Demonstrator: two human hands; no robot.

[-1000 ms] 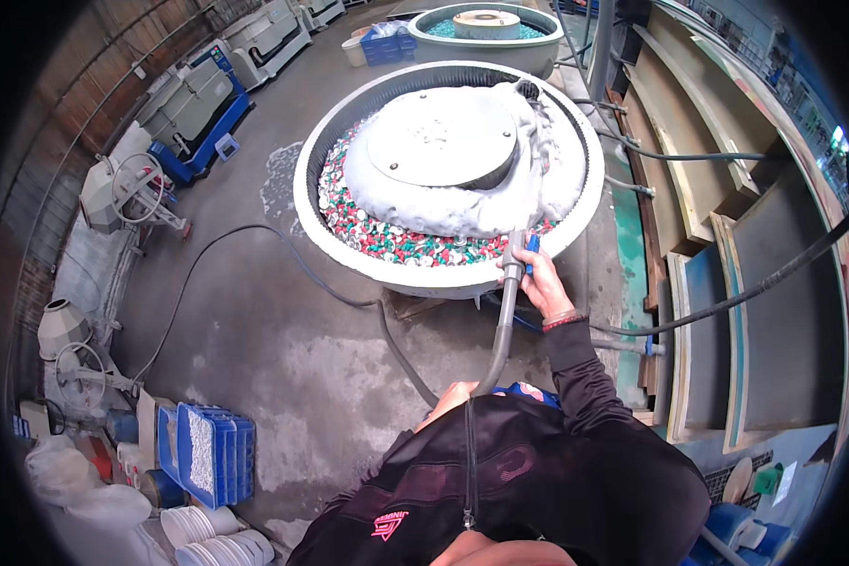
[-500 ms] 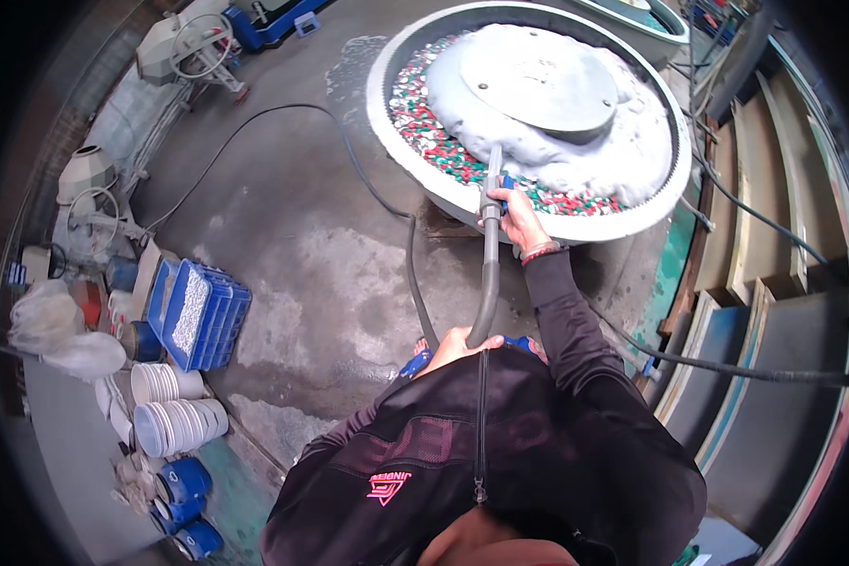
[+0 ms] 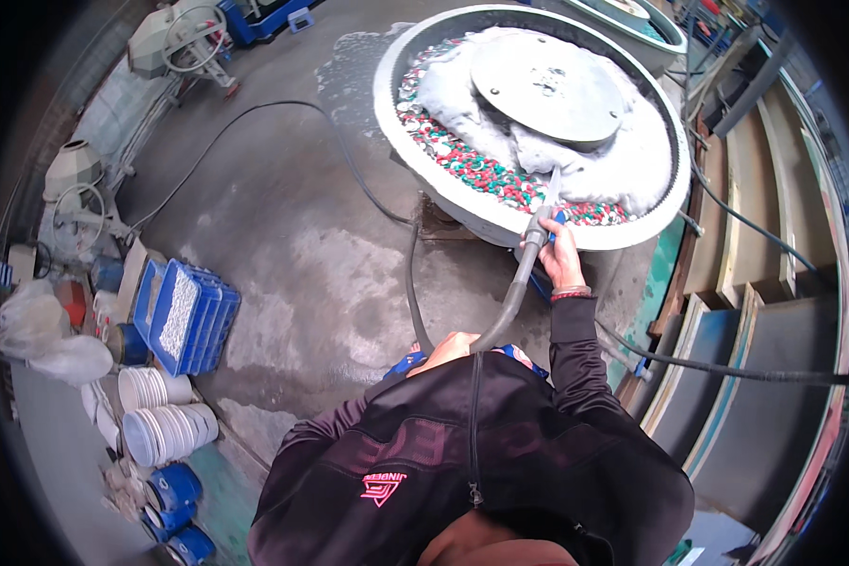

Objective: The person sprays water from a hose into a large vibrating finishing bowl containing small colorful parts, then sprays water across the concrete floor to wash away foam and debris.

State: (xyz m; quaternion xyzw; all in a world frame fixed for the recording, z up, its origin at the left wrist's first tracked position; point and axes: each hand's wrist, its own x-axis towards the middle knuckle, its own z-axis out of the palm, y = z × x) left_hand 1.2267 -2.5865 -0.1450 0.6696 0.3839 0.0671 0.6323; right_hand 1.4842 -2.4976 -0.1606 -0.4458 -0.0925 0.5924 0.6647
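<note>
A grey hose (image 3: 509, 307) runs up from my waist to a grey pipe nozzle (image 3: 539, 224) with a blue valve handle (image 3: 557, 221). My right hand (image 3: 563, 259) is closed round the nozzle by that handle, at the near rim of a large round tub (image 3: 500, 223). Water (image 3: 553, 184) streams from the nozzle into the tub. Low by my jacket, my left hand (image 3: 450, 349) grips the hose, its fingers partly hidden. Small red, green and white pieces (image 3: 481, 172) fill the tub, largely under white foam (image 3: 641, 170). A round metal disc (image 3: 547, 90) sits in the middle.
The hose's dark line (image 3: 349, 160) loops across the wet floor on the left. A blue crate (image 3: 203, 316) of white pieces, stacked white buckets (image 3: 170, 434) and blue drums (image 3: 174, 486) stand there. Wooden-edged troughs (image 3: 726, 377) line the right, with another hose (image 3: 745, 374) across them. A second tub (image 3: 665, 38) is behind.
My right hand has swung the nozzle to the right along the near rim, tilting it rightward. The water has pushed foam back, baring more coloured pieces on the left.
</note>
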